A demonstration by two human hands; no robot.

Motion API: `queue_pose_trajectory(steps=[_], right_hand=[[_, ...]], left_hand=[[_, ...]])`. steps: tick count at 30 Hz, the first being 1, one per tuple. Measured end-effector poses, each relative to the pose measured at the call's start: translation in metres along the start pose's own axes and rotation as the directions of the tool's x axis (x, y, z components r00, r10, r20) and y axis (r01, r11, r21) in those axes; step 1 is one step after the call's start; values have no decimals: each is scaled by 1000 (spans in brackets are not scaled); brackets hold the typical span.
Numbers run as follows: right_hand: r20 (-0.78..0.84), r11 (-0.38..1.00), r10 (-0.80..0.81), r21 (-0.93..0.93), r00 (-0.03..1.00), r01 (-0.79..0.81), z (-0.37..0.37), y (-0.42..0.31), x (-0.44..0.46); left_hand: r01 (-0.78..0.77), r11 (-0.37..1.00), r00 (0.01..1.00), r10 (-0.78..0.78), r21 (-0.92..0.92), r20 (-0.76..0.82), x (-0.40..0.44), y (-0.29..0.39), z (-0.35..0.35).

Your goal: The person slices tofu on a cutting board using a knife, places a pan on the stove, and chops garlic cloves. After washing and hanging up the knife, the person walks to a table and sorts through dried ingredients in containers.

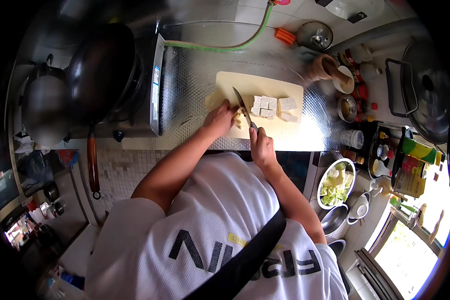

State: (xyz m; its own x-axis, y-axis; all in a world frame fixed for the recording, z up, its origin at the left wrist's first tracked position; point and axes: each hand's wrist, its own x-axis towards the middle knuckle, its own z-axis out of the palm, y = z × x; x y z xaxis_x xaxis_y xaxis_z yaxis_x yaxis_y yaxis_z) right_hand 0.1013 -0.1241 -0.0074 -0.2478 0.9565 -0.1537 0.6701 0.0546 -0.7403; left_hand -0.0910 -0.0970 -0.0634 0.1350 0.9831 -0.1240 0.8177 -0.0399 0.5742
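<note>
My right hand (262, 148) grips the dark handle of a kitchen knife (242, 104), its blade angled up and left across the cutting board (235, 79). Bent fingers of my left hand (219, 121) press on small pale yellow pieces (238, 120), perhaps ginger or garlic, just left of the blade. Right of the knife lie white tofu blocks (264, 106), cut into several cubes. More tofu (287, 104) sits near the board's right side, in larger slabs.
On the left, a large dark wok (101, 75) with a wooden handle rests on the stove. A green hose (235, 48) runs behind the board. Bowls and jars line the right, with a wooden mortar (322, 67). Chopped greens fill a white-rimmed basin (353, 186) at lower right.
</note>
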Motion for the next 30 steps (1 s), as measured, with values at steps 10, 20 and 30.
queue_pose_trajectory(steps=[10, 20, 30], right_hand=[[36, 999, 28, 44, 999, -30, 6, -3, -3], [9, 958, -237, -165, 971, 235, 35, 25, -11], [124, 981, -42, -185, 991, 65, 16, -2, 2]], left_hand=[[58, 958, 978, -111, -281, -174, -14, -4, 15], [36, 955, 947, -127, -294, -297, -19, -14, 26], [75, 960, 919, -172, -270, -356, -15, -10, 30]])
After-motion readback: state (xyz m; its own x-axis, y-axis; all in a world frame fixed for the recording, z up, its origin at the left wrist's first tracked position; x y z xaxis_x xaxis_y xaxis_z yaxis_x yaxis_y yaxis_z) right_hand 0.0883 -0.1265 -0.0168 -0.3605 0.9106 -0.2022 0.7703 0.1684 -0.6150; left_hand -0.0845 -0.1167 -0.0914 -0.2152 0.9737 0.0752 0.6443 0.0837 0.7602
